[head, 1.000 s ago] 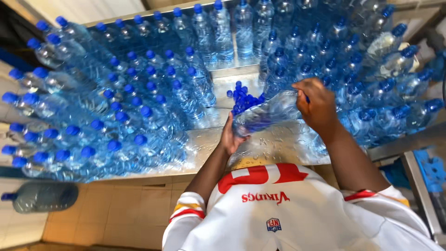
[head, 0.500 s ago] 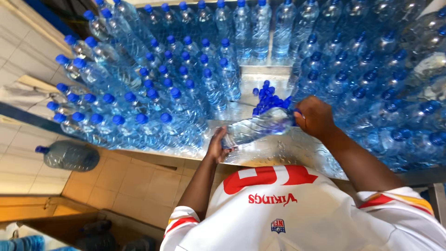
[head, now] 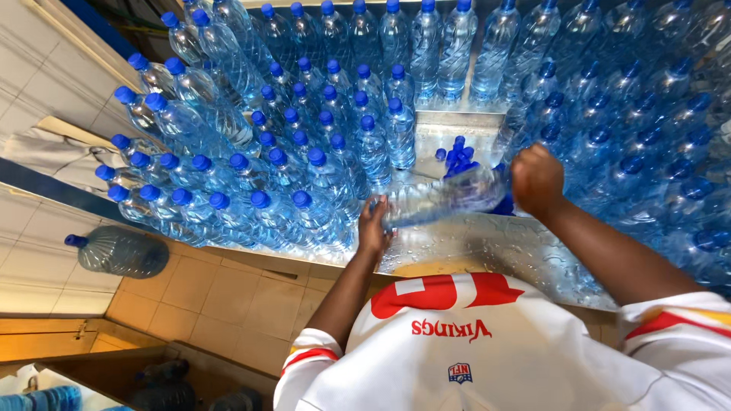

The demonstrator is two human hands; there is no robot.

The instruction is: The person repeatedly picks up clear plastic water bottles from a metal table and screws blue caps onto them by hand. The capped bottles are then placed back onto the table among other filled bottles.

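Left hand (head: 373, 228): fingers curled on one end of a clear plastic water bottle (head: 445, 196), lying sideways.
Right hand (head: 537, 179): fingers closed over the bottle's other end.
Bottle position: held level just above the wet steel counter (head: 487, 247), in front of a small heap of loose blue caps (head: 459, 154).
Surroundings: rows of upright blue-capped water bottles (head: 304, 137) crowd the counter on both sides.
Floor: large clear water jug (head: 122, 251) on tan tiles.

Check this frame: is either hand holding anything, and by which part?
Yes: a clear water bottle lies sideways between both hands, the left hand at its base end, the right hand at its neck end.
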